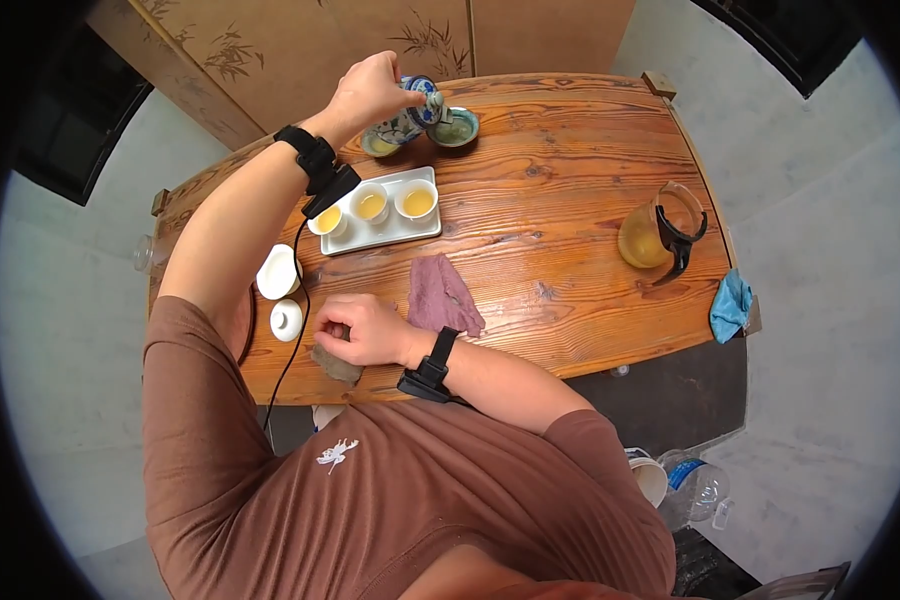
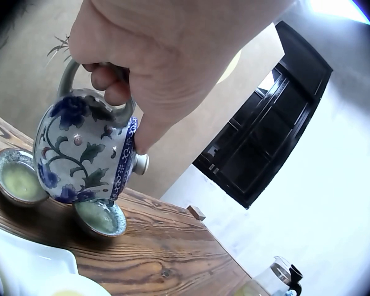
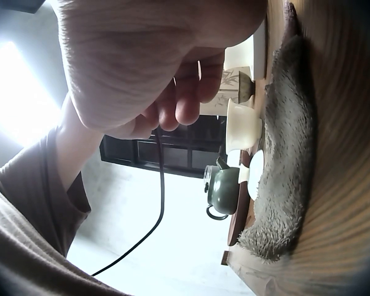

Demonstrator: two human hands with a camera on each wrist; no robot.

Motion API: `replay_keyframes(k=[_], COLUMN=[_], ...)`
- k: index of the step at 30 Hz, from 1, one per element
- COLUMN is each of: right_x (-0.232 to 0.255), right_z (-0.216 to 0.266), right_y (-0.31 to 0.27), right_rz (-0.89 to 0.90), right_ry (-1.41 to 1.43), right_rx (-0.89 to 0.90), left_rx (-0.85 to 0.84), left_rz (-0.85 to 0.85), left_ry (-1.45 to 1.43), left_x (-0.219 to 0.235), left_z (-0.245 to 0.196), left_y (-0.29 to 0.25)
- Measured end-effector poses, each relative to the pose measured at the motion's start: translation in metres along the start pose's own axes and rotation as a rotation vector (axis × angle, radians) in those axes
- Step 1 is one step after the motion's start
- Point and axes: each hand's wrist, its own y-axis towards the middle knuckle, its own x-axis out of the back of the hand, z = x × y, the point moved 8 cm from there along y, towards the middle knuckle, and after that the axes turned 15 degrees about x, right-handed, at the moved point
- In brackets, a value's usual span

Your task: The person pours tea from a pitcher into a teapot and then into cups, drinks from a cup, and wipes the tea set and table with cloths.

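My left hand (image 1: 365, 95) grips the handle of a blue-and-white flowered teapot (image 2: 80, 145) at the table's far side, with the thumb on its lid (image 2: 141, 163). The teapot is tilted above two small bowls (image 2: 118, 231) of pale greenish liquid, and partly hides them. My right hand (image 1: 365, 328) lies near the front edge over a grey-brown cloth (image 3: 283, 154), its fingers loosely curled with nothing in them.
A white tray (image 1: 380, 242) bears three white cups of yellow tea. By it are a white gaiwan bowl (image 1: 278, 270), its lid (image 1: 286, 320) and a purple cloth (image 1: 432, 290). A glass pitcher (image 1: 645, 240) and a blue cloth (image 1: 732, 305) are at right. A dark green teapot (image 3: 225, 191) stands left.
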Motion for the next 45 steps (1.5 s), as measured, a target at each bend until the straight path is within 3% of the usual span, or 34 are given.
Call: replay_keyframes(k=[16,25,28,37,41,45], right_x=[0.001,0.001,0.000,-0.001,-0.003,-0.006], right_z=[0.000,-0.001,-0.003,-0.006,-0.012,-0.013], right_y=[0.000,0.000,0.000,0.001,0.000,-0.001], right_rz=[0.001,0.011,0.001,0.004,0.011,0.032], right_ry=[-0.008,-0.011,0.020,0.041,0.059,0.042], right_rx=[-0.019,-0.030,-0.041,-0.039,-0.074,-0.096], left_rx=[-0.194,-0.100,0.041,0.322,0.464,0.457], left_rz=[-0.150,-0.102,0.056,0.121,0.024,-0.121], left_ry=[0.054,-0.014,-0.249,-1.059,-1.485,-1.757], left_x=[0.012,0.004,-0.001,-0.021,-0.014,0.005], left_z=[-0.022,-0.006,0.019,0.131,0.195,0.269], left_y=[-0.006,0.000,0.007,-0.005,-0.028,-0.047])
